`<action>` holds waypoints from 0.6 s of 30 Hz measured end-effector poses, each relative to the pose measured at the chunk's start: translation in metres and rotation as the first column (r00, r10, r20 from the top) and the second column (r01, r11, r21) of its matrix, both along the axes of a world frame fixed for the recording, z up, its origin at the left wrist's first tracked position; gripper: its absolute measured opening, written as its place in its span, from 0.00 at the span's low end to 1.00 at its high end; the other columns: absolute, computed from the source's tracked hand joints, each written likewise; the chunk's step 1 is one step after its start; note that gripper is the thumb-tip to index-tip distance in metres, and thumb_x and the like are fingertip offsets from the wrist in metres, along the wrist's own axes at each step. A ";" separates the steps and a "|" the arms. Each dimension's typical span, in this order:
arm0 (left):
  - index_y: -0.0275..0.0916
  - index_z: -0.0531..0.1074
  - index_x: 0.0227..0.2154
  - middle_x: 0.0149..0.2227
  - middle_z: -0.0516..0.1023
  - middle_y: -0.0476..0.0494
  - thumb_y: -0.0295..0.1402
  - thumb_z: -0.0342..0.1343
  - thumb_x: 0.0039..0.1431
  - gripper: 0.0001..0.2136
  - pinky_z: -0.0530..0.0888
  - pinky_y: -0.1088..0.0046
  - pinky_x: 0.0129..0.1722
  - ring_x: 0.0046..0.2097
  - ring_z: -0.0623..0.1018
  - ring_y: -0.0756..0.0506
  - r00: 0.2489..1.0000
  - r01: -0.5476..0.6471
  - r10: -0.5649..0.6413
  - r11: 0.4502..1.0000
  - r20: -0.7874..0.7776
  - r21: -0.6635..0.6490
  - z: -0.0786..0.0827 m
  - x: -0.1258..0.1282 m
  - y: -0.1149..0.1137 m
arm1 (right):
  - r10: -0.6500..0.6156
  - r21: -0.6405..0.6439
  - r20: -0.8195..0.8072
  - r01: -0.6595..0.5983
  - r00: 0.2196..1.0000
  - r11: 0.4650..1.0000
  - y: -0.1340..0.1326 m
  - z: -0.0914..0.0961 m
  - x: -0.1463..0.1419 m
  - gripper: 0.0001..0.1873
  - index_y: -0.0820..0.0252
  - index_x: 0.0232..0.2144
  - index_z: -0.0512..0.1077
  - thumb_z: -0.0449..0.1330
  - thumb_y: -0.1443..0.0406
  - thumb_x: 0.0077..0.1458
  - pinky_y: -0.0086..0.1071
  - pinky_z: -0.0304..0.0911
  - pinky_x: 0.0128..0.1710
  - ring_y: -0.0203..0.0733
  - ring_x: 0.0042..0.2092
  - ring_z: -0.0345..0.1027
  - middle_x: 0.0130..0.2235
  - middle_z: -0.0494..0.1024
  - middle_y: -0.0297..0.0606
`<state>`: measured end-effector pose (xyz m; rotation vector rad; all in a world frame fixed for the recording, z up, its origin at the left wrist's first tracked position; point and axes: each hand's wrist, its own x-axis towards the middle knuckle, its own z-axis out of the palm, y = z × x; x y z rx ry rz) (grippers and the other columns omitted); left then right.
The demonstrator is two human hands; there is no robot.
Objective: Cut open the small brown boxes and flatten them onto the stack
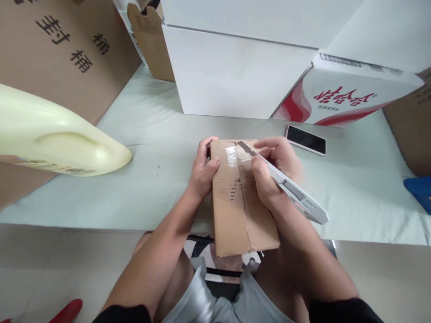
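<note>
A brown cardboard box [230, 220] rests over the table's front edge, with a seam along its top and clear tape [231, 157] near the far end. My left hand [204, 170] grips the box's left side, thumb on top and fingers down the side. In my right hand [274, 168] is a box cutter [296, 195] with a white handle, held between thumb and fingers. Its extended blade points up and left, over the far end of the box beside the tape. Whether the blade touches the cardboard I cannot tell.
A phone [306, 140] lies on the pale green tablecloth [151, 193] to the right. Behind stand a large white box [232, 72] and a red-and-white carton [343, 96]. At left are a pale yellow bottle [67, 130] and a big cardboard box [74, 40]. Something blue [419, 190] sits far right.
</note>
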<state>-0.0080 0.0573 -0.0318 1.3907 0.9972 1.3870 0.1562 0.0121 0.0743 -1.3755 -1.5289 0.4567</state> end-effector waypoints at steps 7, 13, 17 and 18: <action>0.47 0.65 0.58 0.51 0.76 0.41 0.59 0.56 0.61 0.30 0.75 0.57 0.52 0.49 0.76 0.38 0.999 0.030 -0.030 1.000 -0.014 -0.003 0.001 -0.001 -0.002 | 0.038 -0.054 0.089 -0.033 0.995 0.998 0.002 0.000 0.006 0.05 0.53 0.30 0.65 0.59 0.65 0.51 0.30 0.53 0.25 0.33 0.23 0.56 0.23 0.67 0.24; 0.45 0.65 0.58 0.52 0.77 0.40 0.59 0.57 0.60 0.31 0.76 0.56 0.54 0.51 0.76 0.37 0.999 0.034 -0.034 0.999 0.012 -0.017 0.005 -0.001 -0.003 | 0.044 -0.029 0.189 -0.039 0.981 0.999 0.002 0.003 0.002 0.05 0.53 0.31 0.64 0.59 0.65 0.52 0.30 0.53 0.26 0.33 0.23 0.59 0.23 0.68 0.24; 0.45 0.64 0.58 0.52 0.76 0.40 0.57 0.56 0.61 0.29 0.76 0.56 0.54 0.52 0.77 0.37 0.999 0.034 -0.034 0.999 -0.003 -0.015 0.006 0.001 -0.003 | 0.038 -0.025 0.190 -0.034 0.981 0.999 0.002 0.001 0.001 0.06 0.53 0.31 0.64 0.59 0.65 0.51 0.30 0.52 0.26 0.33 0.23 0.57 0.23 0.68 0.24; 0.45 0.65 0.58 0.52 0.76 0.40 0.57 0.56 0.61 0.29 0.76 0.56 0.53 0.51 0.77 0.37 1.000 0.030 -0.030 0.999 -0.001 -0.011 0.005 0.001 -0.003 | 0.036 -0.023 0.194 -0.032 0.980 0.999 0.003 0.000 0.001 0.06 0.53 0.30 0.64 0.59 0.65 0.51 0.30 0.52 0.26 0.33 0.23 0.57 0.23 0.68 0.24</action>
